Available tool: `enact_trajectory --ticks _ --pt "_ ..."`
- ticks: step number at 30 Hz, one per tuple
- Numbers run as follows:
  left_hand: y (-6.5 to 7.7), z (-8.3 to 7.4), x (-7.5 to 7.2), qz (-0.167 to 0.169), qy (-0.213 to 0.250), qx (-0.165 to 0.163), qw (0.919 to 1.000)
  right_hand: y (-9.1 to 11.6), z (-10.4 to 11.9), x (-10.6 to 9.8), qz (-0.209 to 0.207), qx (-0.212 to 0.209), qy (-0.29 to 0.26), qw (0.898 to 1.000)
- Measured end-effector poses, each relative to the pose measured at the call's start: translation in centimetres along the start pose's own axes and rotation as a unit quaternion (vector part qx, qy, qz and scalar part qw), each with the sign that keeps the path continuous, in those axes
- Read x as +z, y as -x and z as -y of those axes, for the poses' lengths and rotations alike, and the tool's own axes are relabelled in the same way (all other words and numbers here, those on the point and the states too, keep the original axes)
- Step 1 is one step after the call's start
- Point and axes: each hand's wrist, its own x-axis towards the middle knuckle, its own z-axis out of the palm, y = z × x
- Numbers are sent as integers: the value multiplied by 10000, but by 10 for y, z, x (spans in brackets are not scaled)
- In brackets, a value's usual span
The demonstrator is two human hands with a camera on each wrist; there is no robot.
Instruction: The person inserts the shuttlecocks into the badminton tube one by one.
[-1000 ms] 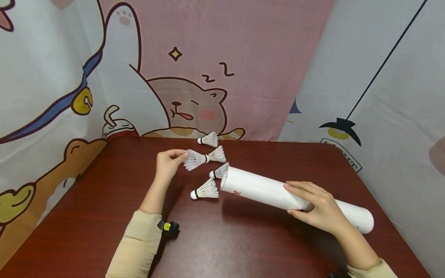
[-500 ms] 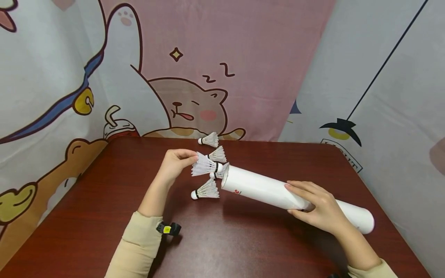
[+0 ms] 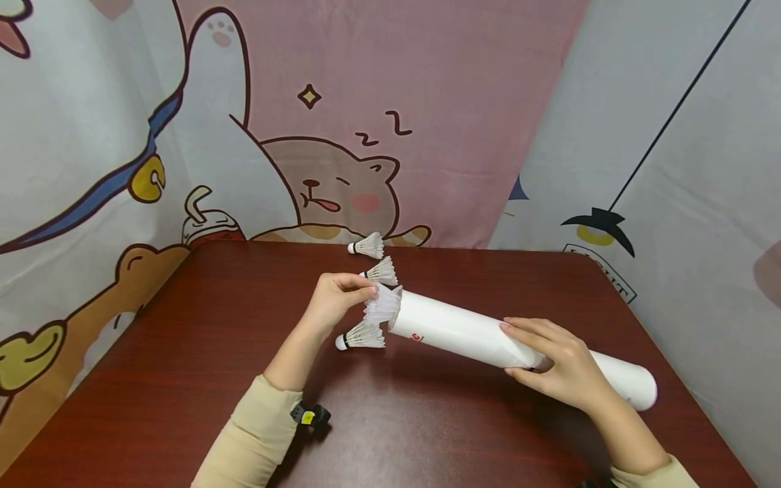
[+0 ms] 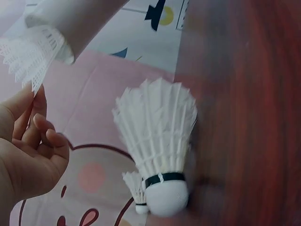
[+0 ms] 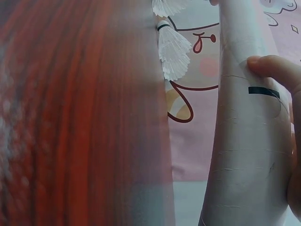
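Note:
My left hand [image 3: 335, 298] pinches the feather edge of a white shuttlecock [image 3: 381, 306] between thumb and fingertips. That shuttlecock stands at the mouth of a long white tube [image 3: 451, 327], its round tip hidden inside, as the left wrist view shows with the skirt [image 4: 30, 56] still outside. My right hand [image 3: 564, 362] grips the tube around its middle, thumb on the near side. The tube slants, its mouth toward the left hand. Just below the mouth lies another shuttlecock [image 3: 363, 336] on the table.
Two more shuttlecocks lie farther back, one [image 3: 381, 271] behind the held one and another [image 3: 367, 245] at the table's far edge. The dark red wooden table [image 3: 427, 427] ends against a cartoon-printed cloth [image 3: 464, 135].
My left hand has carried the shuttlecock right and toward me, from beside the back ones to the tube mouth, where its tip has gone in. Right hand and tube have stayed put.

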Motion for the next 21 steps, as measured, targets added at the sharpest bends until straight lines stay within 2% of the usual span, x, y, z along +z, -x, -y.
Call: enact_trajectory --ticks 5,9,16,21 --pt "3 1 12 -88 12 64 9999 0 0 1 -31 -27 -35 10000" --pt "6 1 20 -21 -56 78 10000 -1 0 0 -47 -36 -88 9999" --pt "21 -30 32 127 -247 47 9996 0 1 0 -30 -22 -125 9999" --pt "22 -28 36 274 -186 109 9994 -1 1 -1 -31 -40 -130 9999"
